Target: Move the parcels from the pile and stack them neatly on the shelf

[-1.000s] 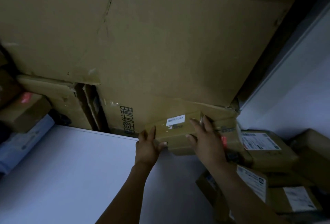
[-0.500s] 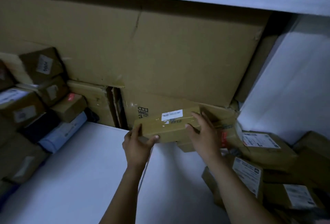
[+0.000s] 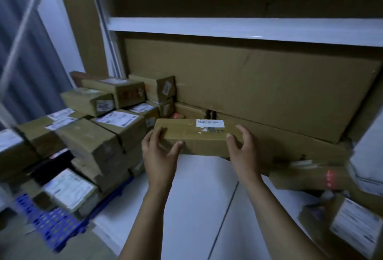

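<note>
A long brown parcel with a white label on top hangs just above the white shelf board. My left hand grips its left end, fingers over the top and thumb on the front face. My right hand grips the right end the same way. Left of it stands a stack of labelled brown parcels on the same shelf. More parcels lie in a loose pile at the lower right.
A large flat cardboard sheet leans against the back of the shelf. Another white shelf board runs overhead. A blue perforated crate sits low at the left under the stack. A wooden post rises at the upper left.
Both hands have carried the parcel leftward, away from the pile at the right and toward the stacked parcels. The view has swung up and left, showing the stack and the upper shelf.
</note>
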